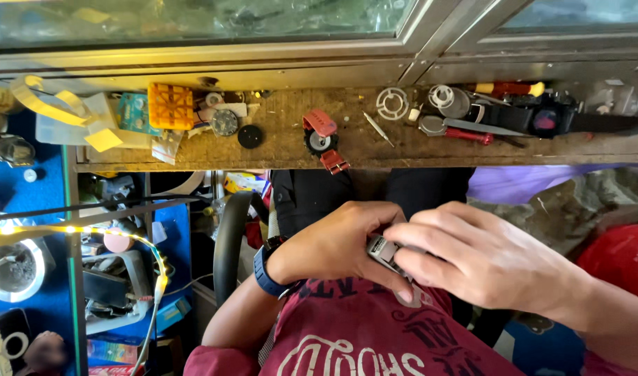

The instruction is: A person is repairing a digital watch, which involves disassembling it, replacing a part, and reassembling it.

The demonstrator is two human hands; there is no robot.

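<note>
Together, left hand and right hand pinch a small metal watch piece — it sits between their fingertips.

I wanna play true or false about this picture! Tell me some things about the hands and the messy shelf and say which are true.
1. Both hands hold a small silver watch. True.
2. The left hand has a blue watch on its wrist. True.
3. The red-and-black tool lies in the person's lap. False: it sits on the wooden shelf.
4. The right hand holds a screwdriver. False: the red-handled screwdriver lies on the shelf.
</note>
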